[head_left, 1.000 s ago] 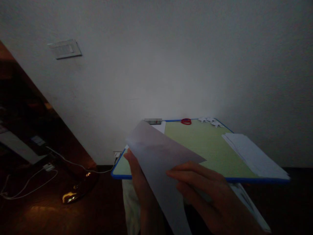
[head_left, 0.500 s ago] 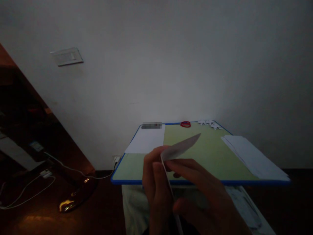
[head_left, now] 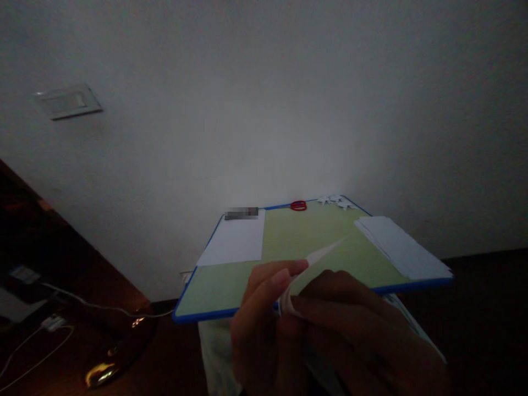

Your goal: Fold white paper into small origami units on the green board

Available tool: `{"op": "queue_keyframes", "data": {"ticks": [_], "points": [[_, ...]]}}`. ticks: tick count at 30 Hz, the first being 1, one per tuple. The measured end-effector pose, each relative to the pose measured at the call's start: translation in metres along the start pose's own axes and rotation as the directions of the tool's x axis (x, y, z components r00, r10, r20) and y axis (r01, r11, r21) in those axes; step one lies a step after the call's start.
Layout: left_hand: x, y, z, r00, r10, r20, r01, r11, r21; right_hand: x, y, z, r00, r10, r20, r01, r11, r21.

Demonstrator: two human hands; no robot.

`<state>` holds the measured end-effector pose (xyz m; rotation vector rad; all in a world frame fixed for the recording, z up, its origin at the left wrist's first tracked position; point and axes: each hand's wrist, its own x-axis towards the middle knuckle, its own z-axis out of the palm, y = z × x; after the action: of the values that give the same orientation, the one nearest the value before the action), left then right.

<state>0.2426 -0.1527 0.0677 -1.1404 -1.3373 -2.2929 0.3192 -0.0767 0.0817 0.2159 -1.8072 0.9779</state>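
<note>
Left hand (head_left: 259, 324): in the head view, grasps the paper between thumb and fingers.
Right hand (head_left: 363, 330): fingers bent, pinching the same paper from the other side.
Paper (head_left: 320, 254): thin, white, smooth; held in front of the table, curled in layers between both hands, narrowing to a sharp point.
Table (head_left: 309, 228): flat pale-green top, rounded blue rim.
Flat sheet (head_left: 235, 242): white, rectangular, at the table's left.
Stack (head_left: 400, 245): loose white sheets, edges uneven, at the right.
Scissors (head_left: 298, 205): red looped handles, far edge.
Cutouts (head_left: 344, 203): spiky white pieces, far right corner.
</note>
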Motion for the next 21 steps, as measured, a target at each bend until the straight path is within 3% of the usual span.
{"op": "queue_keyframes", "data": {"ticks": [4, 8, 13, 15, 21], "points": [[0.007, -0.008, 0.002, 0.986, 0.164, 0.03, -0.165, 0.985, 0.053, -0.002, 0.006, -0.004, 1.0, -0.023, 0.0, 0.023, 1.0, -0.009], [0.012, -0.014, -0.006, 0.979, 0.197, 0.043, -0.201, 0.969, 0.14, 0.001, 0.011, -0.012, 0.994, -0.055, 0.094, 0.063, 0.994, -0.085], [0.019, -0.017, -0.018, 0.934, 0.333, 0.128, -0.353, 0.912, 0.21, 0.002, 0.012, -0.013, 0.994, -0.107, 0.028, 0.11, 0.978, -0.177], [0.021, -0.018, -0.02, 0.921, 0.363, 0.143, -0.388, 0.893, 0.227, 0.002, 0.011, -0.013, 0.992, -0.125, 0.01, 0.125, 0.972, -0.199], [0.02, -0.016, -0.021, 0.902, 0.41, 0.138, -0.431, 0.874, 0.225, 0.005, 0.009, -0.02, 0.982, -0.164, 0.099, 0.182, 0.958, -0.221]]}}
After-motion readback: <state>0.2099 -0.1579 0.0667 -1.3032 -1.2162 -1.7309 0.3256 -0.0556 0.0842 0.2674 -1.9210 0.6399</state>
